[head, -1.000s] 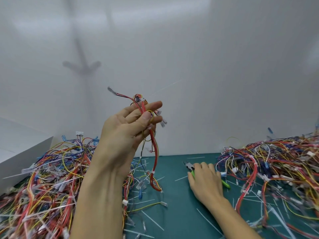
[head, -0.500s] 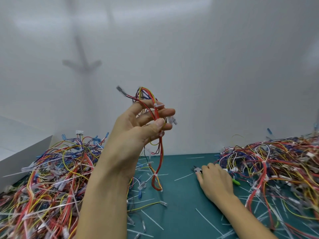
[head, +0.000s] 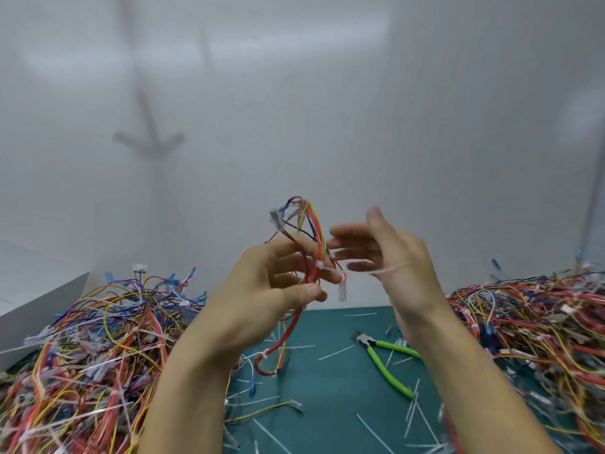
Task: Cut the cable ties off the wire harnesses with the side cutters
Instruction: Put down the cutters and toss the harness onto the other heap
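My left hand [head: 262,290] grips a wire harness [head: 311,231] of red, yellow and blue wires and holds it up at mid-frame. A white cable tie [head: 322,265] wraps the bundle beside my fingers, and another tie [head: 262,355] sits near the hanging lower loop. My right hand [head: 402,257] is raised just right of the harness, fingers straight and reaching toward it, blurred. A thin white strand crosses its palm; I cannot tell whether it is held. The side cutters [head: 386,358], with green handles, lie on the mat below my right hand, untouched.
A big tangle of harnesses [head: 91,339] covers the left of the green mat [head: 327,404], and another pile [head: 530,316] fills the right. Cut tie pieces [head: 337,352] litter the mat. A white box [head: 39,299] stands at far left. A white wall is close behind.
My right hand left the side cutters on the mat and rose up beside the harness. My left hand moved the harness rightward, toward the middle.
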`<state>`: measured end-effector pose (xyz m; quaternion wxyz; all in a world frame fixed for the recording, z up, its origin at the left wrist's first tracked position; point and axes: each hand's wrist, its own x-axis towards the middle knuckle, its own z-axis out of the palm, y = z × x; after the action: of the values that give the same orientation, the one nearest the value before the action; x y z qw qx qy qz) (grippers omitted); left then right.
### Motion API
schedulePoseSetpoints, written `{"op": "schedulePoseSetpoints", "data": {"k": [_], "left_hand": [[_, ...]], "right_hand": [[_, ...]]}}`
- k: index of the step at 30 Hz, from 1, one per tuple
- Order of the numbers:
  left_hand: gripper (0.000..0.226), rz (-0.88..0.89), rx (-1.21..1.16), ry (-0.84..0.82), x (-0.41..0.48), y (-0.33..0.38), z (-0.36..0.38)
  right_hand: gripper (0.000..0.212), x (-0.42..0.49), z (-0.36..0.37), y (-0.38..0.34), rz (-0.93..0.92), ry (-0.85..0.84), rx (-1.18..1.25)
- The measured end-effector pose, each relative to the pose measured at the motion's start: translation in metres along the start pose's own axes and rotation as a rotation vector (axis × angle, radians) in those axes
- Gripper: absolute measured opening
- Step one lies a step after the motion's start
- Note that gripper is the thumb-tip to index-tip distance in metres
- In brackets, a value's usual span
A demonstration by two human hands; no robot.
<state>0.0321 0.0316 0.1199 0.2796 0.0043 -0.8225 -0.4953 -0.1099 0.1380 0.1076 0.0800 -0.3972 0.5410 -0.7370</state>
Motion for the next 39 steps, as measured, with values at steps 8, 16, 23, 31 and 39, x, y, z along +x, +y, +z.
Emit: {"op": "schedulePoseSetpoints", "data": {"k": [8,16,23,31,39], "left_hand": [[0.020,-0.091,0.196,-0.203,0.009,-0.004,0.022],[0.023,-0.158,0.274,0.134,0.008,-0.003,0.014],[0.008,-0.031,0.147,0.523,0.008,0.010,0.015],[0.012,0.050,0.027,0.396,0.004,0.021,0.017],[0.019,0.106,-0.099,0.500,0.006,0.027,0.017]], "right_hand": [[0.020,-0.011,0.002,-0.031,0.128,0.020,0.133],[0.021,-0.015,-0.018,-0.045,0.039,0.056,0.008],[0.028,-0.018,-0.015,-0.050,-0.017,-0.026,-0.023],[0.032,-0.021,-0.009,-0.051,-0.035,-0.016,-0.075],[0.018,-0.018,-0.013,-0.045,-0.110,0.051,-0.207]]}}
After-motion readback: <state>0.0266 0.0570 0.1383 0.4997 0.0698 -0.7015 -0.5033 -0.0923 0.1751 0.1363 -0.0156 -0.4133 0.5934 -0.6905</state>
